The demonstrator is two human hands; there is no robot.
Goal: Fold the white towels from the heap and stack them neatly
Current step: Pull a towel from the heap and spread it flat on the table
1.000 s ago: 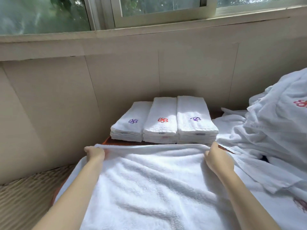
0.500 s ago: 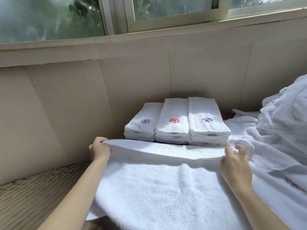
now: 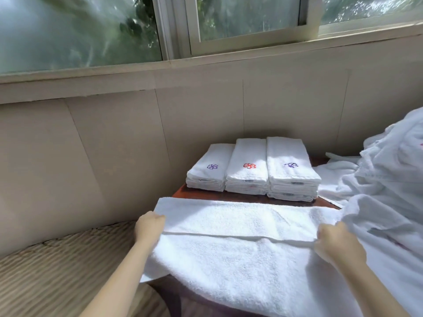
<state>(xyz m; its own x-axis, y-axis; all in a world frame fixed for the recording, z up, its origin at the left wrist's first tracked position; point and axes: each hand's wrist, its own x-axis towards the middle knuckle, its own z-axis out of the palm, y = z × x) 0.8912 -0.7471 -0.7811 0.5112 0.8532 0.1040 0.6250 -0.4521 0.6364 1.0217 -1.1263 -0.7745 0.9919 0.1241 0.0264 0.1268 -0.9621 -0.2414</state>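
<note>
We see the white towel [image 3: 229,259] lying across the table [image 3: 182,193], its far part doubled back over itself. Our left hand [image 3: 148,229] and right hand [image 3: 338,245] each pinch one end of that folded edge. Behind it stand three folded stacks [image 3: 251,170], with the heap [image 3: 389,179] to the right.

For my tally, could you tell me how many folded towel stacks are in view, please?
3, in a row: left stack, middle stack, right stack; the heap may hide more.
</note>
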